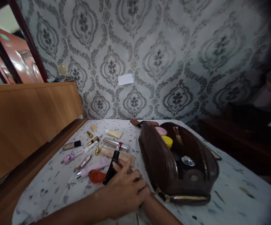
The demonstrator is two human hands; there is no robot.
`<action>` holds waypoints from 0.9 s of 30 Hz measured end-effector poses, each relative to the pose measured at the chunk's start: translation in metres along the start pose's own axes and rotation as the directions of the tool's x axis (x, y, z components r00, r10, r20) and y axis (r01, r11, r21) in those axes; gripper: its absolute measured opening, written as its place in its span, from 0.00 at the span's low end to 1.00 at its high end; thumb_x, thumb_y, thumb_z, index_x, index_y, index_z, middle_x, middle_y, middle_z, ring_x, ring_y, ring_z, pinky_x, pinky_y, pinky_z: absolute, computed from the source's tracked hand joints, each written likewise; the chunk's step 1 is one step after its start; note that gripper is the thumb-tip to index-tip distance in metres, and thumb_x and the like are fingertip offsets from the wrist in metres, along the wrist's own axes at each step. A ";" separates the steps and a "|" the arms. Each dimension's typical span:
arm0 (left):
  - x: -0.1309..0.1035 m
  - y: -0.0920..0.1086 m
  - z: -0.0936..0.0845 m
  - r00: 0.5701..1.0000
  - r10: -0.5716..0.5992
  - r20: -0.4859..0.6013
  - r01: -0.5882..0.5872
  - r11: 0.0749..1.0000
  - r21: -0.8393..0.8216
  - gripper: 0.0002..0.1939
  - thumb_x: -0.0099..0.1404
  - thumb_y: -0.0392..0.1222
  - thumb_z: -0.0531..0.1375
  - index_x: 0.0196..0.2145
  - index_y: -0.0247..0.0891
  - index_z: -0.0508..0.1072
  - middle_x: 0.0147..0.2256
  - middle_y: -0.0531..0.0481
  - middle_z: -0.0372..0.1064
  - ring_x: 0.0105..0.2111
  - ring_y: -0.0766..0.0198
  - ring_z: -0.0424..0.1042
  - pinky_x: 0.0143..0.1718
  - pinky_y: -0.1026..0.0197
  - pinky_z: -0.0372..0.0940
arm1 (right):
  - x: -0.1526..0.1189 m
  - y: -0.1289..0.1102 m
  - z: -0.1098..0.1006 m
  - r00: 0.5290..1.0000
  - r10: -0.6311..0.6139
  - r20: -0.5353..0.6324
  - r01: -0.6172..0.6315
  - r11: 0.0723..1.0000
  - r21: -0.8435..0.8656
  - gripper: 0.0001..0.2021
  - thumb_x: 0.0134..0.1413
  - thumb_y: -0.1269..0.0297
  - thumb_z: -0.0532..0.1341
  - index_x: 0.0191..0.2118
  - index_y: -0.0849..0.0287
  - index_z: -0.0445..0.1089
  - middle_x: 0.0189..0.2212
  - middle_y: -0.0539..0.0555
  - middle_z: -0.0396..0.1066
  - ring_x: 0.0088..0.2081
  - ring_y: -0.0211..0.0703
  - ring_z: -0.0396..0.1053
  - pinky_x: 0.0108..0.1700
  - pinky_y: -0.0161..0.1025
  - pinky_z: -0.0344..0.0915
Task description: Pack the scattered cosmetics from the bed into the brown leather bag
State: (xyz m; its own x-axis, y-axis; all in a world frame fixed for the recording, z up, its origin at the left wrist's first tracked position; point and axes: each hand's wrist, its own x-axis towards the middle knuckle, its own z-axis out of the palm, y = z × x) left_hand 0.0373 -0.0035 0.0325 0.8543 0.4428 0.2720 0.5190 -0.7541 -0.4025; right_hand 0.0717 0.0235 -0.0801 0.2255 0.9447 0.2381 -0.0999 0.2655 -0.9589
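My left hand [123,192] reaches in from the lower left, fingers bent together over my right hand. Mostly hidden beneath it is my right hand [146,193], at the end of the arm from the lower right. A black tube with a silver tip [113,165] slants against the fingertips; which hand touches it is unclear. Beside it lie a red-orange item [96,176], a pink tube [94,167] and a beige tube [123,155]. An open brown bag [156,159] stands right of my hands, holding a yellow round item [167,141], a pink one [161,131] and a shiny clear-topped item [188,161].
Several small cosmetics, including a dark-capped bottle [72,145], a cream tube [114,133] and a silver-ended tube [115,144], lie on the patterned white cloth [56,193]. A wooden panel [32,115] borders the left side. The patterned wall [135,62] rises behind.
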 end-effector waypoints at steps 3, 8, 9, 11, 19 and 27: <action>-0.006 -0.004 -0.003 1.000 -0.026 0.008 0.026 0.999 -0.030 0.10 0.69 0.36 0.56 0.45 0.35 0.74 0.38 0.48 0.75 0.47 0.53 0.71 0.64 0.45 0.51 | -0.010 -0.007 -0.007 0.978 0.051 -0.201 -0.061 0.997 -0.047 0.21 0.58 0.56 0.64 0.56 0.53 0.71 0.39 0.67 0.75 0.44 0.61 0.73 0.45 0.58 0.71; -0.018 -0.022 -0.018 0.999 -0.042 0.004 0.042 0.957 -0.287 0.23 0.68 0.52 0.60 0.55 0.36 0.68 0.47 0.44 0.74 0.54 0.50 0.66 0.63 0.45 0.54 | 0.017 -0.023 -0.030 0.988 -0.075 0.133 0.069 0.996 0.048 0.09 0.60 0.64 0.60 0.32 0.52 0.78 0.28 0.55 0.77 0.42 0.49 0.74 0.42 0.46 0.73; -0.021 -0.028 -0.021 0.997 -0.075 -0.004 0.069 0.934 -0.349 0.23 0.68 0.52 0.59 0.55 0.37 0.68 0.49 0.43 0.73 0.55 0.51 0.66 0.62 0.46 0.55 | 0.025 -0.026 -0.032 0.981 -0.081 0.176 0.072 0.996 0.059 0.12 0.60 0.63 0.59 0.29 0.53 0.78 0.27 0.53 0.77 0.41 0.45 0.74 0.41 0.41 0.73; -0.026 -0.043 -0.023 0.974 -0.225 -0.018 0.195 0.880 -0.433 0.18 0.71 0.49 0.56 0.55 0.40 0.67 0.52 0.43 0.71 0.54 0.53 0.66 0.59 0.49 0.58 | 0.039 -0.033 -0.032 0.955 -0.073 0.289 0.046 0.994 0.099 0.13 0.60 0.61 0.58 0.30 0.57 0.77 0.29 0.51 0.78 0.39 0.40 0.74 0.40 0.35 0.72; -0.041 -0.093 0.004 0.655 -0.755 -0.021 0.584 0.523 -0.621 0.15 0.71 0.47 0.52 0.51 0.39 0.69 0.40 0.47 0.70 0.40 0.59 0.69 0.44 0.57 0.63 | 0.050 -0.049 -0.025 0.737 -0.099 0.669 -0.021 0.985 0.170 0.20 0.62 0.48 0.58 0.50 0.57 0.73 0.46 0.56 0.74 0.51 0.49 0.69 0.58 0.47 0.61; -0.043 -0.104 0.002 0.593 -0.782 0.190 0.521 0.193 -0.832 0.16 0.63 0.54 0.60 0.29 0.37 0.69 0.23 0.57 0.59 0.24 0.68 0.58 0.25 0.65 0.54 | 0.054 -0.047 -0.028 0.748 -0.106 0.655 0.061 0.994 0.091 0.19 0.61 0.50 0.59 0.49 0.58 0.73 0.42 0.55 0.74 0.45 0.48 0.69 0.48 0.43 0.63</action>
State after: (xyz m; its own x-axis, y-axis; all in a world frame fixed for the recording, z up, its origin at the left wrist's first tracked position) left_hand -0.0539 0.0566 0.0612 0.1061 0.9449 0.3098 0.5226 -0.3180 0.7910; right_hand 0.1153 0.0570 -0.0265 -0.4558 0.8047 0.3804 -0.1735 0.3388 -0.9247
